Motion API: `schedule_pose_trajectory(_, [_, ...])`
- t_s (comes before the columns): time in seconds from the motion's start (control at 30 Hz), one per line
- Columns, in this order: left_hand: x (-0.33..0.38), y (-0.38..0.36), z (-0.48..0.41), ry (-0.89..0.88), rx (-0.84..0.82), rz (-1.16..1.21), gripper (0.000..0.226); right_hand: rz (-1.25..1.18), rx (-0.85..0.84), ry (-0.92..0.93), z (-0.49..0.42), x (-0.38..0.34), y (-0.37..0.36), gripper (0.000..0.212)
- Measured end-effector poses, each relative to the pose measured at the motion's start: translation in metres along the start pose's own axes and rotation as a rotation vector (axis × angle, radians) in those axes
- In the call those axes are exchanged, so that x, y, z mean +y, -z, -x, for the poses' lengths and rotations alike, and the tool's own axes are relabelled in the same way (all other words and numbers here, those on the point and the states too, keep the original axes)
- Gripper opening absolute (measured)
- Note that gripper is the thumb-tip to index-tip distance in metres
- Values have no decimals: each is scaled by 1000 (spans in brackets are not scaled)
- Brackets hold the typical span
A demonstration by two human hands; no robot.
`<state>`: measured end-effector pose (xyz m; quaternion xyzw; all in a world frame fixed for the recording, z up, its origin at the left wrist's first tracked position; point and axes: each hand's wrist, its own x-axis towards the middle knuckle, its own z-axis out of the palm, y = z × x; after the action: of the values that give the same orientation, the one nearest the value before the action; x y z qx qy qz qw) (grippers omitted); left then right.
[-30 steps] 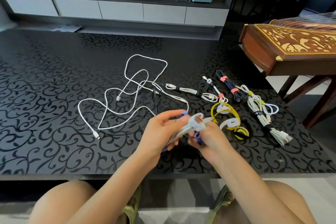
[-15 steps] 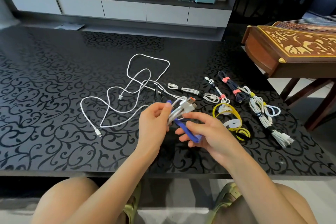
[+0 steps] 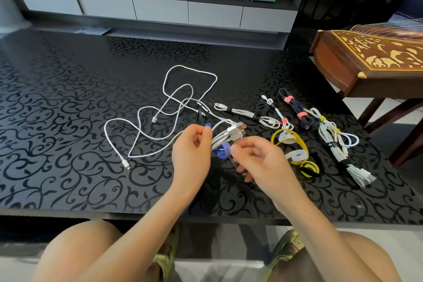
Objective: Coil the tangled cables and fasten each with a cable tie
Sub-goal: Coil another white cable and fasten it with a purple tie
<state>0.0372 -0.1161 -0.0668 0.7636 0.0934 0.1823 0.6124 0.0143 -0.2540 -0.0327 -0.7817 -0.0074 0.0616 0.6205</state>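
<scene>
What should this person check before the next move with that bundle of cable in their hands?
1. Left hand grips the coiled white cable: ok.
2. Blue tie wrapped round the coil: ok.
3. Tie fastened shut: cannot tell.
4. Right hand pinches the tie: ok.
5. Spare yellow ties lie on the table: ok.
6. Loose white cable coiled: not ok.

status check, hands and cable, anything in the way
Left hand grips coiled white cable. Right hand pinches blue tie at the coil. Tangled white cable beside hands, not yet coiled.
</scene>
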Motion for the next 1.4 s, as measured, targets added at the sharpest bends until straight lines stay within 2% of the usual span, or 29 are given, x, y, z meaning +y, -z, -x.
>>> schedule_pose_trajectory(0.07, [1, -1, -1, 8, -13, 10, 26, 45, 31, 0, -1, 2, -4, 18])
schedule_pose_trajectory(0.2, [2, -3, 0, -7, -4, -35, 26, 45, 48, 140, -1, 3, -7, 7])
schedule_pose_trajectory(0.37, [-2, 0, -1, 16, 14, -55, 26, 93, 31, 208, 2, 4, -10, 10])
schedule_pose_trajectory(0.53, [-4, -2, 3, -4, -6, -103, 25, -167, -29, 203, 6, -2, -15, 21])
schedule_pose_trajectory(0.67, [-1, -2, 5, -37, -23, -116, 24, -485, -79, 90, 9, -9, -20, 18])
schedule_pose_trajectory(0.77, [2, -2, 7, -122, -59, -158, 20, -579, 17, 19, 9, -14, -20, 10])
schedule_pose_trajectory(0.9, [6, -3, 12, -268, -120, -185, 10, -419, 235, 24, 7, -14, -16, 15])
schedule_pose_trajectory(1.0, [7, -4, 12, -304, -182, -140, 11, -363, 304, 53, 1, -11, -10, 21])
schedule_pose_trajectory(1.07, [6, -3, 10, -291, -193, -100, 15, -361, 269, 67, -2, -12, -5, 24])
schedule_pose_trajectory(1.2, [6, 3, 4, -265, -171, -56, 26, -387, 81, 60, -6, -14, 2, 23])
schedule_pose_trajectory(1.4, [6, 6, 3, -337, -208, -96, 12, -356, 7, 31, -6, -10, -1, 17])
